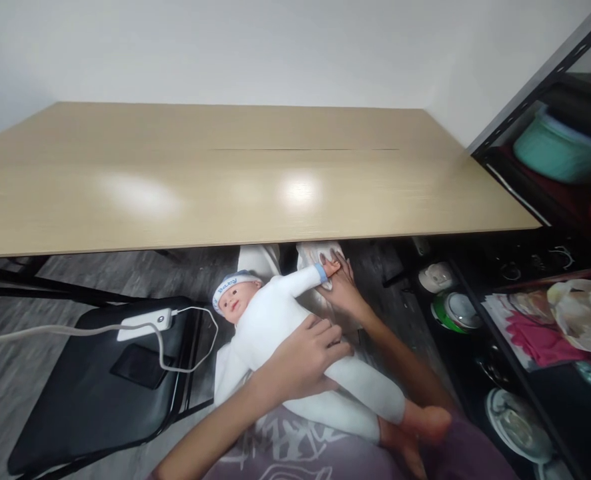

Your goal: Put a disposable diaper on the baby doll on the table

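White-clad baby doll (270,323), left hand (309,353) clasped around its hip; right hand (344,287) at its outstretched arm, grip indeterminate

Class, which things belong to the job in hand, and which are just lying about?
Part of the job:
baby doll, dressed in white
left hand, on the doll's lower body
right hand, at the doll's hand

Apparently just lying about:
white power bank and black phone, on the black chair
pink cloth, on the side rack

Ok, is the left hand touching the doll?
Touching. The head view shows the left hand resting on the doll around its hip, with no gap between them.
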A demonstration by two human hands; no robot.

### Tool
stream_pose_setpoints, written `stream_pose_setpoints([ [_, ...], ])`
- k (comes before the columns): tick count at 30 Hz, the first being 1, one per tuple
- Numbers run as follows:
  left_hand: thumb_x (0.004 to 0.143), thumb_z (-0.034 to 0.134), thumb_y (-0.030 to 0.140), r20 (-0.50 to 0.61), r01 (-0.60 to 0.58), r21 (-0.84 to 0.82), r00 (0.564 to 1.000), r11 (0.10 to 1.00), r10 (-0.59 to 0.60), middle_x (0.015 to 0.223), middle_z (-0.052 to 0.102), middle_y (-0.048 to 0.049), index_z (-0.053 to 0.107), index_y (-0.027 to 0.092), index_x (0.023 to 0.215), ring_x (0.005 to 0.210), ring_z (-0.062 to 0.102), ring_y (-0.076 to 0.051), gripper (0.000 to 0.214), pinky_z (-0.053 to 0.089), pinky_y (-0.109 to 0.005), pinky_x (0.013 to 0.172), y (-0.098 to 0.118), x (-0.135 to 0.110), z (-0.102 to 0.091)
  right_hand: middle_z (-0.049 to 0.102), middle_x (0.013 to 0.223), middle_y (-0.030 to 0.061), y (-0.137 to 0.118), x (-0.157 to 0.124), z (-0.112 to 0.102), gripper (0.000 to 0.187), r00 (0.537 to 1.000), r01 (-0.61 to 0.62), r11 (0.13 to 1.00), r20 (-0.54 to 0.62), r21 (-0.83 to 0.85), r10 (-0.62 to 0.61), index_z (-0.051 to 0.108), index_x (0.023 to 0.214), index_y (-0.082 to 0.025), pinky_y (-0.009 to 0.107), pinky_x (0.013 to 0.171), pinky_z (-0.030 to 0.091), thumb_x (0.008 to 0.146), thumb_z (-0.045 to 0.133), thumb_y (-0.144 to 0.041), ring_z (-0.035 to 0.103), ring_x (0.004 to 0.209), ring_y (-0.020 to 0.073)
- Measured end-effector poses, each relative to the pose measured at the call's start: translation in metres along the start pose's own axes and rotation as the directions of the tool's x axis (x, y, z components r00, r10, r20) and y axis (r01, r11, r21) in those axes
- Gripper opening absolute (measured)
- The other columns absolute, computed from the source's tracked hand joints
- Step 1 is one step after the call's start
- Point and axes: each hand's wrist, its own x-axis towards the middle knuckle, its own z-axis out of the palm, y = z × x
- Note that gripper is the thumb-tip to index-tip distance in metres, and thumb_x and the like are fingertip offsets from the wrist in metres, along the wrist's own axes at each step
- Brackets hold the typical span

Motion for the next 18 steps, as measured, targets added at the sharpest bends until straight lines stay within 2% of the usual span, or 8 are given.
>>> stream_pose_setpoints([
  [2, 0.092, 0.087, 0.041, -0.01, -0.004, 0.009, 1.0, 1.0, 0.005, 0.109, 0.068, -0.0055, 0.068, 0.021, 0.121, 0.099, 0.061, -0.026, 0.04, 0.039, -0.04, 0.087, 0.0, 0.002, 0.001, 0.019, 0.191, 0.0185, 0.005, -0.016, 0.002, 0.094, 0.999, -0.039, 0.999, 0.003, -0.037, 0.04, 0.04, 0.18, -0.022, 0.071, 0.143, 0.015, 0.1, 0.078, -0.052, 0.018, 0.178, 0.0426],
  [4, 0.093, 0.086, 0.041, -0.012, -0.009, 0.018, 1.0, 1.0, 0.009, 0.109, 0.067, -0.0055, 0.068, 0.02, 0.118, 0.098, 0.061, -0.025, 0.037, 0.038, -0.04, 0.086, 0.0, 0.003, 0.002, 0.014, 0.192, 0.0169, 0.007, -0.02, 0.01, 0.09, 0.996, -0.085, 0.995, 0.003, -0.052, 0.085, 0.035, 0.182, -0.024, 0.071, 0.142, 0.019, 0.103, 0.071, -0.051, 0.014, 0.179, 0.0409],
  [6, 0.092, 0.085, 0.039, -0.009, -0.012, 0.021, 1.0, 1.0, 0.012, 0.108, 0.067, -0.0051, 0.068, 0.02, 0.117, 0.097, 0.06, -0.025, 0.036, 0.039, -0.04, 0.085, -0.001, 0.004, 0.003, 0.017, 0.192, 0.0161, 0.008, -0.014, 0.021, 0.086, 0.993, -0.118, 0.992, 0.002, -0.048, 0.119, 0.035, 0.182, -0.024, 0.068, 0.141, 0.024, 0.104, 0.066, -0.044, 0.015, 0.179, 0.0399],
  [9, 0.091, 0.086, 0.039, -0.001, -0.013, 0.022, 1.0, 1.0, 0.013, 0.108, 0.066, -0.0047, 0.068, 0.021, 0.118, 0.097, 0.061, -0.025, 0.037, 0.039, -0.04, 0.085, -0.001, 0.005, 0.003, 0.027, 0.189, 0.015, 0.007, 0.006, 0.033, 0.088, 0.99, -0.133, 0.991, -0.041, -0.013, 0.132, 0.041, 0.179, -0.026, 0.067, 0.14, 0.027, 0.096, 0.07, -0.037, 0.021, 0.176, 0.0407],
  [12, 0.09, 0.088, 0.04, 0.012, -0.006, 0.022, 1.0, 1.0, 0.006, 0.11, 0.067, -0.0049, 0.068, 0.021, 0.122, 0.098, 0.061, -0.025, 0.041, 0.04, -0.041, 0.086, -0.001, 0.004, 0.002, 0.034, 0.186, 0.0142, 0.011, 0.021, 0.032, 0.088, 0.991, -0.075, 0.996, -0.105, 0.049, 0.079, 0.051, 0.173, -0.027, 0.063, 0.141, 0.026, 0.09, 0.076, -0.04, 0.025, 0.174, 0.0393],
  [14, 0.091, 0.089, 0.041, 0.01, -0.004, 0.022, 1.0, 1.0, 0.004, 0.111, 0.067, -0.005, 0.068, 0.021, 0.121, 0.098, 0.061, -0.025, 0.042, 0.04, -0.041, 0.086, 0.0, 0.003, 0.002, 0.037, 0.184, 0.0147, 0.02, 0.025, 0.024, 0.078, 0.985, -0.056, 0.992, -0.157, 0.116, 0.074, 0.057, 0.168, -0.025, 0.059, 0.142, 0.026, 0.093, 0.072, -0.042, 0.027, 0.174, 0.0358],
  [16, 0.091, 0.088, 0.041, 0.011, 0.001, 0.023, 1.0, 1.0, -0.002, 0.11, 0.067, -0.005, 0.069, 0.021, 0.12, 0.097, 0.061, -0.025, 0.04, 0.04, -0.041, 0.085, 0.001, 0.003, 0.001, 0.041, 0.181, 0.0169, 0.033, 0.027, 0.016, 0.072, 0.961, -0.131, 0.953, -0.2, 0.273, 0.19, 0.06, 0.163, -0.023, 0.059, 0.142, 0.026, 0.096, 0.07, -0.047, 0.031, 0.172, 0.0343],
  [18, 0.092, 0.087, 0.04, 0.017, 0.009, 0.022, 1.0, 1.0, -0.01, 0.109, 0.067, -0.005, 0.069, 0.021, 0.12, 0.097, 0.061, -0.025, 0.038, 0.041, -0.041, 0.085, 0.001, 0.004, 0.001, 0.047, 0.177, 0.0205, 0.047, 0.03, 0.011, 0.075, 0.919, -0.238, 0.858, -0.181, 0.456, 0.351, 0.06, 0.161, -0.02, 0.063, 0.139, 0.031, 0.097, 0.067, -0.06, 0.04, 0.167, 0.036],
])
